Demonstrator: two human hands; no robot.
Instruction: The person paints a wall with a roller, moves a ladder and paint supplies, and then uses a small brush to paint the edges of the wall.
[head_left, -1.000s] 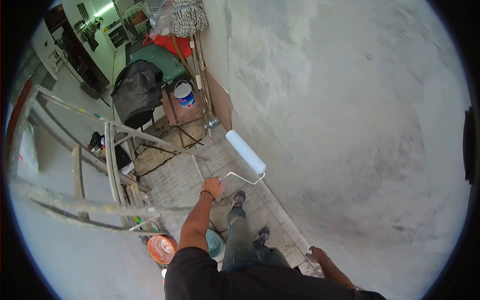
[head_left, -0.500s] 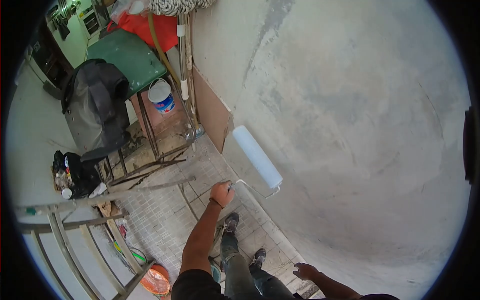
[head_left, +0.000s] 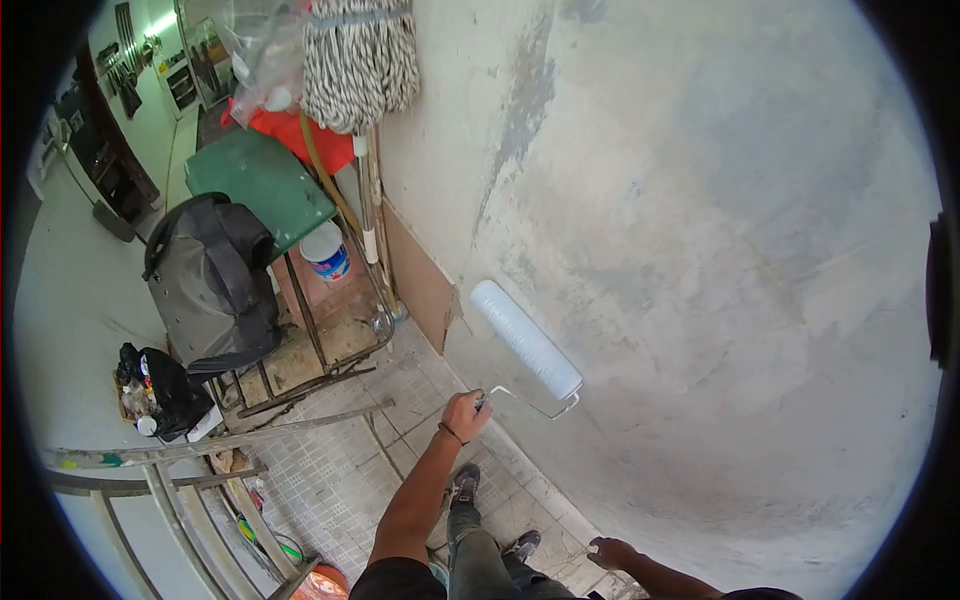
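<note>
My left hand point(head_left: 466, 415) is closed round the handle of a paint roller, most of which my fingers hide. From it a bent white wire frame leads to the long pale roller sleeve point(head_left: 526, 338), which lies slantwise over the lower part of the grey, patchy wall point(head_left: 700, 300). My right hand point(head_left: 612, 553) hangs low at the foot of the same wall, holding nothing, its fingers loosely bent and apart.
A green-topped chair point(head_left: 265, 185) carries a grey-black backpack point(head_left: 215, 285). Beside it are a white paint bucket point(head_left: 325, 252) and an upturned mop point(head_left: 360, 70). A metal ladder point(head_left: 190, 510) leans across the lower left, near an orange basin point(head_left: 322, 583). Tiled floor point(head_left: 320, 460) lies underfoot.
The view has tilted up, so the chair, bucket and ladder sit lower and more of the mop shows. The roller in my left hand has moved forward along the wall. My right hand stays low.
</note>
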